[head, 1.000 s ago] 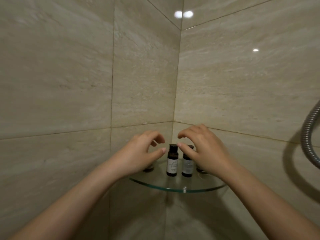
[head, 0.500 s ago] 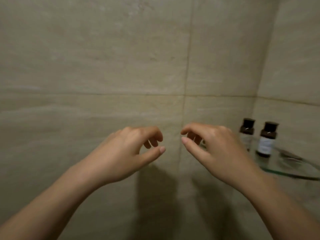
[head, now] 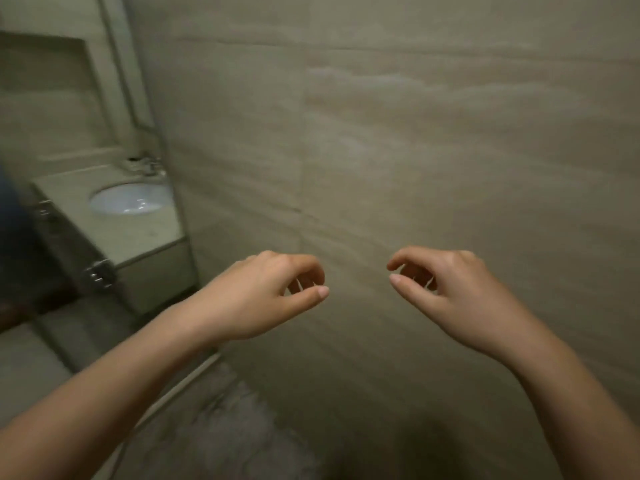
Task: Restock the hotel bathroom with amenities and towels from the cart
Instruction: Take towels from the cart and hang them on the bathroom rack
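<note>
Both hands are empty. The left hand (head: pixel 263 299) and the right hand (head: pixel 450 296) hang in the air side by side, a clear gap between them. The fingers of each are loosely curled and the thumb stands out toward the other hand. Neither touches anything. Behind them is a beige tiled wall (head: pixel 433 150).

At the left, well apart from the hands, is a vanity surface (head: pixel 138 237) with a white sink basin (head: pixel 130 199) set into it. There is a blurred faucet (head: pixel 145 164) at its back edge and a metal drawer handle (head: pixel 98 273) on the cabinet front below. The floor (head: pixel 225 427) shows under the forearms.

The cart is not in view, and neither are any amenities or towels, so their whereabouts cannot be told from here.

With nothing held, this looks like a stretch between items, not a placing step: a walk to fetch the next supply. The next move probably calls for getting to the cart and picking out what the sink area lacks. Small bottles would want a fingertip pinch, while folded towels would want both hands under the stack. Whatever is fetched can then go beside the basin, which is the nearest restocking spot in sight.
</note>
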A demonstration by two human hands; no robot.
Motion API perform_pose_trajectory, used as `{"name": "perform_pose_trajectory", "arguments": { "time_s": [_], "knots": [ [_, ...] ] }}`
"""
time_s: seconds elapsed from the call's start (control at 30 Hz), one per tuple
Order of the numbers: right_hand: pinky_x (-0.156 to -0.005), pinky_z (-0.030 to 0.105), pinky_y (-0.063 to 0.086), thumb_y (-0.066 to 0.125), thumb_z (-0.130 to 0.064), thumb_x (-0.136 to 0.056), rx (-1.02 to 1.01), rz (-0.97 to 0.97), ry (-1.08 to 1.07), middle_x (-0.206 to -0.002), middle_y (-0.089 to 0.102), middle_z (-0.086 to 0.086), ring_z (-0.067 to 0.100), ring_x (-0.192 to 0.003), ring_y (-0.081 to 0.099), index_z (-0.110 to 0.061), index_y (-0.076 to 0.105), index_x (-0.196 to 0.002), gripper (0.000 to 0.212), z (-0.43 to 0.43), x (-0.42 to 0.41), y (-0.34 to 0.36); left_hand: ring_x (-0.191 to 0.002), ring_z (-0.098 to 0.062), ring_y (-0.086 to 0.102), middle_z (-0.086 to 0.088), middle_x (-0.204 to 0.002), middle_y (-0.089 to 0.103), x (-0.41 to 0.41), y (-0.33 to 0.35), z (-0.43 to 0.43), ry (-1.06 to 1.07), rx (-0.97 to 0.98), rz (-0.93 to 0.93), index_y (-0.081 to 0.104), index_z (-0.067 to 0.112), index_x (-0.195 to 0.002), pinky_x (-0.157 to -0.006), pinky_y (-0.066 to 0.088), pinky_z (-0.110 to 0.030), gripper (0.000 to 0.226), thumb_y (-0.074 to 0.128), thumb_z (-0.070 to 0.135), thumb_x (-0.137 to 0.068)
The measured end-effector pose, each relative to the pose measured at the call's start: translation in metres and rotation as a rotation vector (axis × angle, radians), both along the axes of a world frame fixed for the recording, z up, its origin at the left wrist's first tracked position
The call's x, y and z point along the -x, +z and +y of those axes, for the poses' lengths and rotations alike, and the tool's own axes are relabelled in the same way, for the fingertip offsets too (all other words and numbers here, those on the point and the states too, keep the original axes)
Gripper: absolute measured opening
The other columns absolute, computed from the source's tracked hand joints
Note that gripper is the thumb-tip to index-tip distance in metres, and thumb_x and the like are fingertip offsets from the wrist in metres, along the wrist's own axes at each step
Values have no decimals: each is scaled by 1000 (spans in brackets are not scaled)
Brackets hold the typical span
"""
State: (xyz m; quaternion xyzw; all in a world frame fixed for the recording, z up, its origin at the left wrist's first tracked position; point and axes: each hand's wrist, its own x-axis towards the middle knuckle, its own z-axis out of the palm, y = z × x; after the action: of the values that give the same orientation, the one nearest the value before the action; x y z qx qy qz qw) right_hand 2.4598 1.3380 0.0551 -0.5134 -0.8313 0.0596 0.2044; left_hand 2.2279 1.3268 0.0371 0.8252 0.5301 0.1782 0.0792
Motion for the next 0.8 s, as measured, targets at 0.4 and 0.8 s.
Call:
{"name": "perform_pose_trajectory", "arguments": {
  "time_s": [0.4, 0.8],
  "knots": [
    [-76, 36, 51, 53, -40, -89, 140, -12, 502, -79, 63, -17, 7, -77, 61, -31, 63, -99, 17, 58, 288, -43, -86, -2, 61, 11, -92, 67, 255, -44, -59, 500, 127, -234, 62, 29, -98, -79, 51, -34, 37, 42, 57, -83],
    [-74, 30, 49, 57, -31, -89, 364, 20, 864, -72, 65, -11, 5, -75, 62, -28, 65, -91, 9, 77, 507, -92, -83, -1, 58, 14, -91, 61, 427, -83, -105, 891, 237, -425, 58, 34, -95, -72, 45, -19, 15, 47, 43, -91]
  ]
}}
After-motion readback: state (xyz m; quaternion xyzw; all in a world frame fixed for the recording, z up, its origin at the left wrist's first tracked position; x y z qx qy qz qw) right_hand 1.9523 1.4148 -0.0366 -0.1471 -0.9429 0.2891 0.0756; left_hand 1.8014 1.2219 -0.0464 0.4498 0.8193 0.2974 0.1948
